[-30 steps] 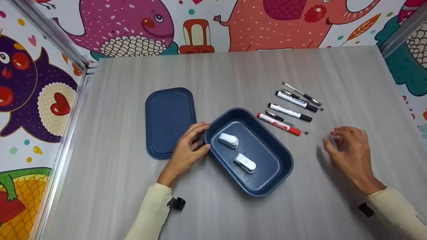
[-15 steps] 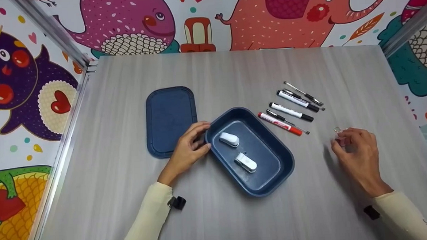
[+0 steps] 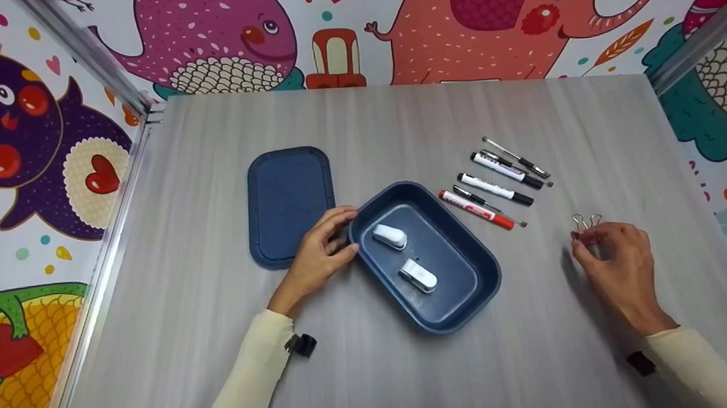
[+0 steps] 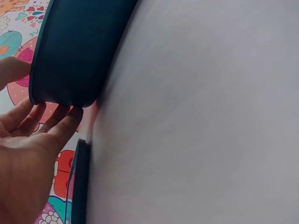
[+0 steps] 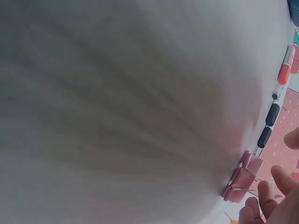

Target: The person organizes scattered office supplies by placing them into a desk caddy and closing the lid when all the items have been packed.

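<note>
Left hand [image 3: 319, 253] pinches the rectangular blue plastic box [image 3: 458, 286] at ten o'clock, presumably steadying it; right hand [image 3: 619, 271], fingers parted, is beside pink wire-handled binder clips [image 5: 242, 179], three o'clock.

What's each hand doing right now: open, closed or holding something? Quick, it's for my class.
Left hand: closed on a corner of the box.
Right hand: open, by a pink clip, not gripping it.
</note>
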{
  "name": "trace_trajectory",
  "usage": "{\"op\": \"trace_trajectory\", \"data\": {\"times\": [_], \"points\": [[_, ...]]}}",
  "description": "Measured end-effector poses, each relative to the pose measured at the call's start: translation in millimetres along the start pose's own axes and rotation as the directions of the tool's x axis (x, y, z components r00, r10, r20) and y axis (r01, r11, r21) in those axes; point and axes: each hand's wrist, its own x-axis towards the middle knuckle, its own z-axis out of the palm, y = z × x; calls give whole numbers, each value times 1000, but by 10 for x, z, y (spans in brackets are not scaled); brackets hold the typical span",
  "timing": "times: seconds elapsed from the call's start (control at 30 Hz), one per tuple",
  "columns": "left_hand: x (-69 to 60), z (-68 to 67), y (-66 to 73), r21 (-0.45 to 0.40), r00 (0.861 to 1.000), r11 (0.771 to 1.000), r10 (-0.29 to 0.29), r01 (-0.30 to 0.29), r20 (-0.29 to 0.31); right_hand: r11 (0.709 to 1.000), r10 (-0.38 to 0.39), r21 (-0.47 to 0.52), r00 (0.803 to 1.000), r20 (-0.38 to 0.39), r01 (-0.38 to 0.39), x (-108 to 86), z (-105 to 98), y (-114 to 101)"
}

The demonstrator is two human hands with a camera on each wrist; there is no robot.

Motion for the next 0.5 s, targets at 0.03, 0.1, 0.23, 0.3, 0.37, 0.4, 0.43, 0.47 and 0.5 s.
{"op": "trace_trajectory", "data": {"times": [0.03,0.1,0.23,0.3,0.37,0.4,0.43,0.47,0.5], "points": [[-1,-1,0,0,1000,1000,1,-1,0,1000,-4,0,1000,-3,4,0,-6,10],[-3,-3,4,1,1000,1000,1,-1,1,1000,-10,-2,1000,-11,10,3,-19,31],[0,-2,9,2,1000,1000,-3,3,1,1000,21,-9,1000,-10,-22,0,-45,64],[3,-2,9,3,1000,1000,-5,5,0,998,53,-15,999,-1,-53,-1,-57,75],[4,-1,9,1,1000,1000,-7,7,-1,996,82,-30,997,10,-81,-4,-64,82],[5,0,10,1,1000,1000,-7,7,-2,995,92,-38,996,14,-92,-5,-66,85],[5,1,11,2,1000,1000,-8,8,-2,994,101,-46,995,18,-101,-6,-68,87],[5,2,12,3,1000,1000,-9,9,-3,992,112,-53,994,22,-110,-7,-71,89],[5,3,15,3,1000,1000,-8,8,-3,991,120,-59,992,24,-118,-9,-73,92]]}}
